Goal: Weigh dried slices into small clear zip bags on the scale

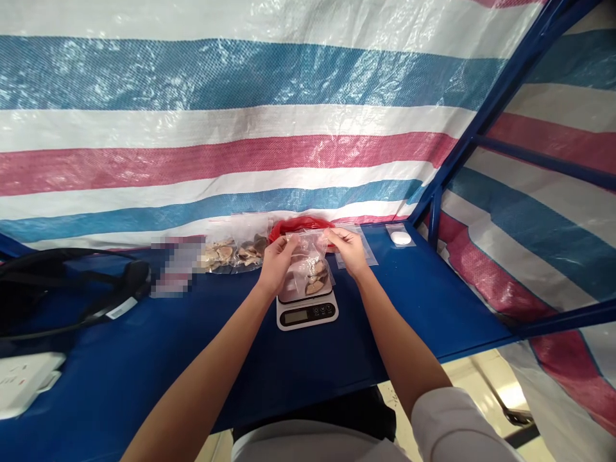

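Note:
A clear zip bag [308, 271] with several brownish dried slices, perhaps mushroom, in its lower right part hangs between my hands. My left hand [278, 262] pinches its upper left corner, and my right hand [347, 249] pinches the upper right one. Directly below the bag is a white kitchen scale [308, 316] with a dark display and buttons at its front; the bag covers most of its pan. I cannot tell whether the bag rests on the pan. Behind my hands lies a red plastic bag [303, 223], partly hidden by them.
Filled clear bags of dried slices [233, 255] lie left of the scale. Flat clear bags [368, 247] and a small bag with a white object [400, 237] lie right. Black headgear [120, 292] and a white power strip [29, 382] occupy the blue table's [192, 359] left side. Striped sheeting [216, 122] stands behind.

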Action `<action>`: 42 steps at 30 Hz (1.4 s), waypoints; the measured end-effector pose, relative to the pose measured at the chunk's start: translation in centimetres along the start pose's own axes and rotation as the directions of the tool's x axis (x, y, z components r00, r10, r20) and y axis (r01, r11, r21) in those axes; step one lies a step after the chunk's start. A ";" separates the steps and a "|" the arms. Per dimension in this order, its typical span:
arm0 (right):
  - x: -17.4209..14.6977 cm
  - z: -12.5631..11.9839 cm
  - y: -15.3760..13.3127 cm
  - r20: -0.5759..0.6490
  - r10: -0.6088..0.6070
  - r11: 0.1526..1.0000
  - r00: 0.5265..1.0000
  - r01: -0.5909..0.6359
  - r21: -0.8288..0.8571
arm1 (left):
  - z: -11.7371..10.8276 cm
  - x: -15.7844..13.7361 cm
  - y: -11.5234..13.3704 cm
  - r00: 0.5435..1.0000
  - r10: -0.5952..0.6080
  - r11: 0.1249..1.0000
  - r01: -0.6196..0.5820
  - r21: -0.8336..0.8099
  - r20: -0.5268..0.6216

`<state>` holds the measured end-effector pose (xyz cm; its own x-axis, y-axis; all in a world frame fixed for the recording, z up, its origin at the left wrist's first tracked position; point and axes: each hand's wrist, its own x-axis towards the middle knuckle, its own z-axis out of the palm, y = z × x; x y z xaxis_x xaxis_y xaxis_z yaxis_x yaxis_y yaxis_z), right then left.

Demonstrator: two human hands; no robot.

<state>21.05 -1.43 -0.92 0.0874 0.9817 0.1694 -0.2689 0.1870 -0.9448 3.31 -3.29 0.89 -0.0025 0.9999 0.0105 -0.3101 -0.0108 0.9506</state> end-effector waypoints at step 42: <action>-1.5 0.7 2.2 -0.056 -0.041 0.993 0.998 0.035 -0.109 | -3.1 0.7 -2.8 0.966 0.252 0.957 -0.242 0.161 -0.047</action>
<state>19.65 -2.45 -3.10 0.1521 0.9695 0.1924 -0.1596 0.2162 -0.9632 1.24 -2.57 -2.75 -0.1255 0.9637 0.2355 -0.1430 -0.2525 0.9570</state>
